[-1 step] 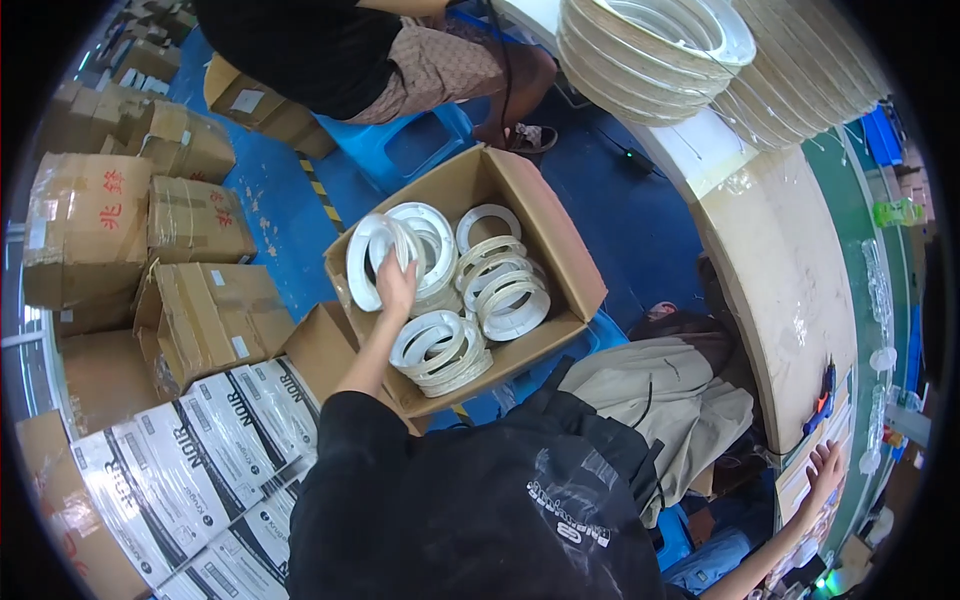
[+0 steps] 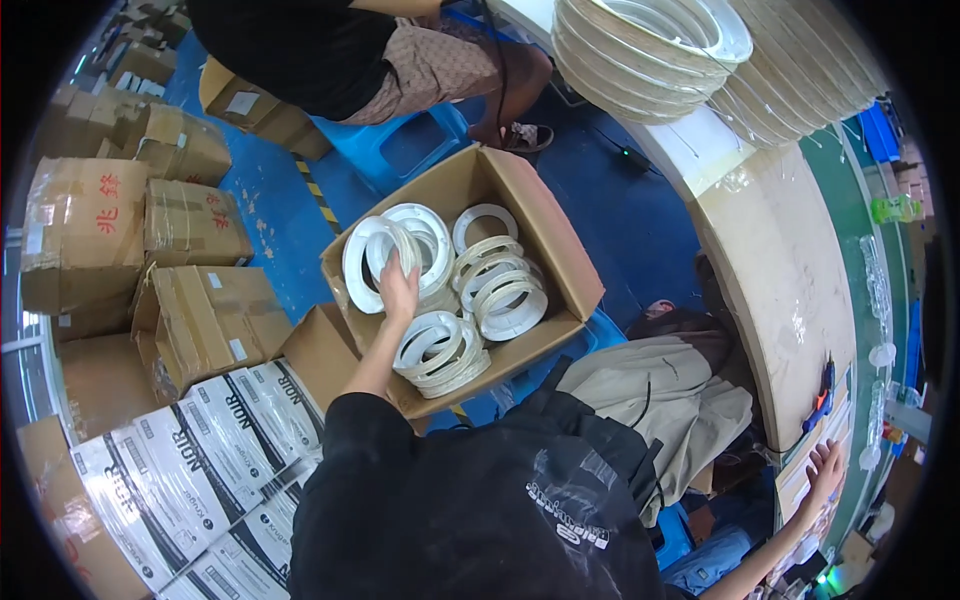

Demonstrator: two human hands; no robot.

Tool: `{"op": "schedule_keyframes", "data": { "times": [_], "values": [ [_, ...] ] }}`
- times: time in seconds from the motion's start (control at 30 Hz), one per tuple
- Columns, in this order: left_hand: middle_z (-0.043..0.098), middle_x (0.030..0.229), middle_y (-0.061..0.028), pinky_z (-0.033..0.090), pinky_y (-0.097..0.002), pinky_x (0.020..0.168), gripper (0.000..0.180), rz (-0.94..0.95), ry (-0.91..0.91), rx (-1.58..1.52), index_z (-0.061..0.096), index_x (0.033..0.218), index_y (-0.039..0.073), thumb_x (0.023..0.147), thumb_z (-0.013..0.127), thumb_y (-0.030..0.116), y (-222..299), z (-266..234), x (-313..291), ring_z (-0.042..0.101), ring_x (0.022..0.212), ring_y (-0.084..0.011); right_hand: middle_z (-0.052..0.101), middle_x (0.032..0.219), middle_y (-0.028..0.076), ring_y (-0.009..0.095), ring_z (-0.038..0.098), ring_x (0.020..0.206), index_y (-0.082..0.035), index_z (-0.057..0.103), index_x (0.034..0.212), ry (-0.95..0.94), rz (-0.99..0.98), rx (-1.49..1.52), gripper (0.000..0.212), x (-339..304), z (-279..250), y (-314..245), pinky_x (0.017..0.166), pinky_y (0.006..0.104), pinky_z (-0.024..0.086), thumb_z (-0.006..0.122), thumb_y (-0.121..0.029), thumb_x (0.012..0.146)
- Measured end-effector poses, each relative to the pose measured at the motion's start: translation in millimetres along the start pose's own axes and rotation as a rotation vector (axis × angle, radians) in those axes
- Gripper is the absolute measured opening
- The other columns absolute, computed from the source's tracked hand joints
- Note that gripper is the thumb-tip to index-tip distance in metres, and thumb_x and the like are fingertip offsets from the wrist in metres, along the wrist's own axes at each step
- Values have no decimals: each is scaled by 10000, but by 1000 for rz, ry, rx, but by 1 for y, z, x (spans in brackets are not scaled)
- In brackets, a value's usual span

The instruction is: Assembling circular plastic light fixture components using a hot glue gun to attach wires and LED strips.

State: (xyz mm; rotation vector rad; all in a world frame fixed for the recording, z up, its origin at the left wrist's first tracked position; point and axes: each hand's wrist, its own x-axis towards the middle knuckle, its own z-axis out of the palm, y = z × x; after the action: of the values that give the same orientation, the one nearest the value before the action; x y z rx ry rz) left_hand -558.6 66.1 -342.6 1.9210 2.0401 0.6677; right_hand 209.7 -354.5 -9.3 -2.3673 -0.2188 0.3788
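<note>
An open cardboard box [image 2: 545,205] in front of me holds several stacks of flat white rings. My left hand [image 2: 400,290] reaches into it, its fingers closed round the edge of a tilted bunch of white rings [image 2: 362,275] at the box's left side. Another white ring stack [image 2: 440,350] lies just below that hand, and one more ring stack [image 2: 512,305] leans to the right. Far to the right, my right hand [image 2: 826,468] is held with fingers spread beside the worktable's edge and grips nothing. A blue and orange glue gun [image 2: 822,398] lies a little beyond it.
A curved pale worktable [image 2: 785,290] runs along the right, with tall ring stacks [image 2: 640,65] at its far end. A co-worker [image 2: 310,55] sits beyond the box on a blue stool [image 2: 400,145]. Closed cartons [image 2: 85,215] and white printed packages [image 2: 190,450] fill the left.
The view has shifted very slightly. My left hand stays on the same rings, and my right hand keeps its place beside the table.
</note>
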Motion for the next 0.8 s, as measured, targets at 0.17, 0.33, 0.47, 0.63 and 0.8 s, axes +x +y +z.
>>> {"op": "schedule_keyframes", "data": {
  "times": [0.17, 0.33, 0.47, 0.63, 0.8],
  "values": [
    [672, 1164, -242, 458, -448, 989, 493, -172, -115, -374, 537, 1335, -84, 929, 629, 180, -51, 45, -9, 605, 1139, -392, 677, 917, 2, 35, 601, 700, -53, 638, 1236, 65, -23, 74, 473, -21, -10, 3, 501, 151, 388, 587, -462, 1003],
    [710, 1097, -129, 523, -360, 871, 348, -670, -238, -954, 649, 1217, -60, 946, 585, 147, -115, 69, 30, 664, 945, -231, 678, 904, -10, 29, 601, 698, -58, 641, 1237, -6, -19, 82, 435, -23, 4, 19, 497, 156, 384, 570, -429, 1021],
    [710, 1029, -103, 538, -331, 809, 303, -659, -558, -776, 648, 1190, -35, 931, 586, 109, -105, 91, 61, 661, 873, -204, 697, 937, -14, 24, 609, 726, -81, 640, 1271, 20, -30, 17, 415, -33, 5, 23, 529, 161, 390, 544, -410, 1038],
    [700, 1147, -154, 535, -368, 921, 303, -501, -689, -792, 631, 1229, 13, 954, 532, 95, -142, 104, 98, 682, 997, -304, 703, 958, 1, 23, 604, 728, -80, 632, 1297, -68, -28, 71, 406, -17, 10, 36, 542, 154, 405, 549, -383, 1040],
    [566, 1409, -226, 401, -413, 1101, 536, -238, -1050, -66, 549, 1372, -23, 1001, 425, 344, -62, 179, 60, 521, 1323, -321, 676, 968, 1, 18, 587, 742, -74, 620, 1316, 28, 10, -61, 389, -69, -26, 15, 548, 153, 398, 543, -345, 1048]
  ]
}}
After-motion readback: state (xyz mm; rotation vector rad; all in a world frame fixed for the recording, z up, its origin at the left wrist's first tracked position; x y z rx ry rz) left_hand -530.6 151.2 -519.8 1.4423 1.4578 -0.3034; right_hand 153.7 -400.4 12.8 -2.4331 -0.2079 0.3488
